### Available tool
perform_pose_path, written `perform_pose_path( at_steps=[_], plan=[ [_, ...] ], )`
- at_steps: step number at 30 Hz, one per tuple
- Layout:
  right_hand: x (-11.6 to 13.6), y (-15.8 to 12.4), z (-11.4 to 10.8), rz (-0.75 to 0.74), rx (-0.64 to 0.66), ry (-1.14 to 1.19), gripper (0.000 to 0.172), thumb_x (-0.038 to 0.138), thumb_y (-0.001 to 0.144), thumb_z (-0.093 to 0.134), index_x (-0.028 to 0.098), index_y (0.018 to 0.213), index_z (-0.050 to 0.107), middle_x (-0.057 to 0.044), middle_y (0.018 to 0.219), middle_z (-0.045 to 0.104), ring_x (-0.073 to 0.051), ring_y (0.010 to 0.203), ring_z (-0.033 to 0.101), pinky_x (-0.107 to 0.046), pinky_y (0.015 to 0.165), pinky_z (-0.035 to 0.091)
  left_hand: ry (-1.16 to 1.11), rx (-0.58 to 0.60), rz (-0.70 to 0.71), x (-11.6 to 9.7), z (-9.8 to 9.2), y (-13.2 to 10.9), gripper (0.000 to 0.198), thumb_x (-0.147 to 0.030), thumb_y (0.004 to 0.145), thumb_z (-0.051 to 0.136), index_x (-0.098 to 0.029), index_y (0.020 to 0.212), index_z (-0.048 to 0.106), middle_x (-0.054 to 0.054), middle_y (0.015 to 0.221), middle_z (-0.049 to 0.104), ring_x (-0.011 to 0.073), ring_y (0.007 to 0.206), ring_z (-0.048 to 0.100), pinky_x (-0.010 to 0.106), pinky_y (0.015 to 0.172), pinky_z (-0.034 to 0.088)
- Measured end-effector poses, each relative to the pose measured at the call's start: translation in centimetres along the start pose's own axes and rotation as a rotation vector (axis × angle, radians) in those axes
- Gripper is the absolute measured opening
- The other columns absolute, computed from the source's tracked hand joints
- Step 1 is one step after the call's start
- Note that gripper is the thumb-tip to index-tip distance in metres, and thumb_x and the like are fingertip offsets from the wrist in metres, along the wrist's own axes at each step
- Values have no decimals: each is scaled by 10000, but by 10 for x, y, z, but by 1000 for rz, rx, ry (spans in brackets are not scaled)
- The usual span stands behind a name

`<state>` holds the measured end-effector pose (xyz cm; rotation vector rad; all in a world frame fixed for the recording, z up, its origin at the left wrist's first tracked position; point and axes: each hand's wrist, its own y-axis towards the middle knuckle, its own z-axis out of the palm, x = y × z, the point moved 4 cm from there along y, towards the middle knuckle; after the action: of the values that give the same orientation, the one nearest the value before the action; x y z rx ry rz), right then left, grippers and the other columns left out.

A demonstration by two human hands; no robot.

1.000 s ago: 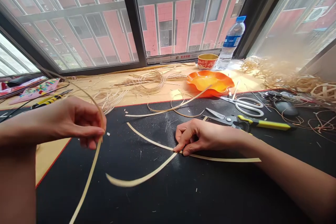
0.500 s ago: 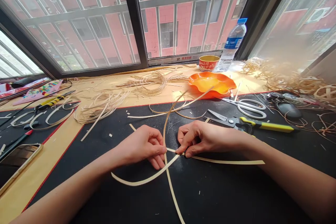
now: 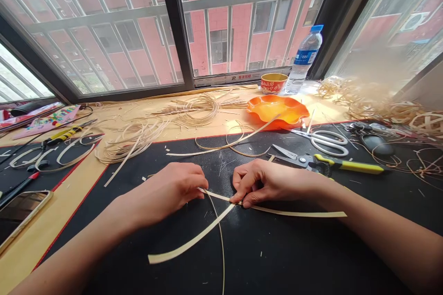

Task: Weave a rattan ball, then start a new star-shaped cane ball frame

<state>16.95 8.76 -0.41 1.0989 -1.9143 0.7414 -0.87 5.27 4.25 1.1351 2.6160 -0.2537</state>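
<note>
My left hand (image 3: 173, 189) is closed, pinching a thin pale bamboo strip (image 3: 218, 226) that runs down toward the near edge of the black mat (image 3: 284, 258). My right hand (image 3: 266, 182) is closed too, its fingertips pressing down where two flat bamboo strips cross. One of these strips (image 3: 301, 213) runs right under my forearm. The other (image 3: 190, 242) curves down-left across the mat. The two hands sit close together, a short gap between them.
Yellow-handled shears (image 3: 332, 163) and white scissors (image 3: 323, 139) lie right of my hands. An orange wavy dish (image 3: 278, 109), red bowl (image 3: 273, 82) and water bottle (image 3: 304, 57) stand by the window. Coils of bamboo strips (image 3: 131, 140) litter the sill. A phone (image 3: 20, 214) lies far left.
My left hand carried the thin strip from the far left to the crossing, then laid it lower, from standing upright to nearly flat. My right hand stayed pressing the crossing.
</note>
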Motion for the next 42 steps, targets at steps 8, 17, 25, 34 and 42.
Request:
perform_pose_path(
  at_steps=[8,17,25,34,42],
  plan=[
    [2,-1,-1,5,5,0,259,308,764,699,140,953,756,-28,818,545,-59,623,450,-162,546,386,143,57,213,-21,10,4,270,-37,902,417,-163,890,655,55,794,641,168,824,576,242,729,431],
    [3,1,-1,-28,6,-23,244,291,774,692,139,954,754,-27,798,552,-79,669,478,-173,576,386,207,109,231,-25,18,4,294,-24,886,388,-172,977,626,72,921,630,178,886,590,250,801,466],
    [2,0,-1,6,23,-18,268,330,783,676,158,974,751,-30,845,547,-68,636,454,-172,547,378,130,21,201,-18,17,5,224,-139,931,447,-178,988,659,68,969,624,174,934,585,254,826,461],
    [2,1,0,-26,4,-14,243,321,787,674,151,940,757,-27,804,556,-90,693,499,-186,616,418,290,69,251,-17,21,8,242,-117,937,403,-148,1023,627,101,1108,625,215,1007,592,306,858,485],
    [0,1,0,-9,11,12,247,268,763,701,125,960,750,-25,825,545,-82,684,497,-183,614,411,442,-31,375,-16,21,7,285,-66,908,388,-81,1003,657,155,1173,635,260,1008,616,369,892,507]
  ],
)
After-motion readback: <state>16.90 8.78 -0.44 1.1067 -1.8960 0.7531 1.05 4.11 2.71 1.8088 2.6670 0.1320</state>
